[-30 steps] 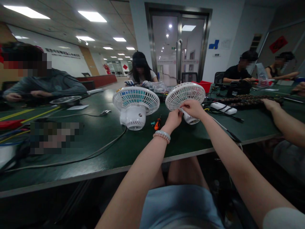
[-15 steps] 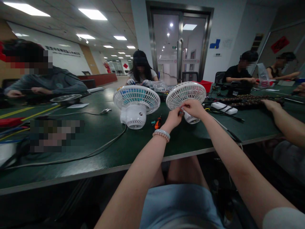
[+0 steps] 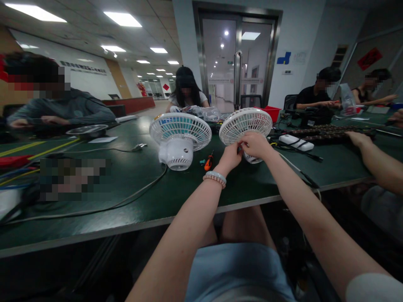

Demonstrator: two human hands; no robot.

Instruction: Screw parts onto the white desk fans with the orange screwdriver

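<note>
I see two fans on the tabletop (image 3: 132,197): the left fan (image 3: 179,138) stands beside the right fan (image 3: 245,126), with a screwdriver (image 3: 208,162) lying between them. My left hand (image 3: 231,157) and right hand (image 3: 255,144) meet at the right fan's near rim. A power strip (image 3: 296,142) lies to its right.

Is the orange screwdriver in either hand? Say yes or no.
No. The screwdriver lies on the table between the two fans, while both hands, left and right, are at the right fan.
</note>
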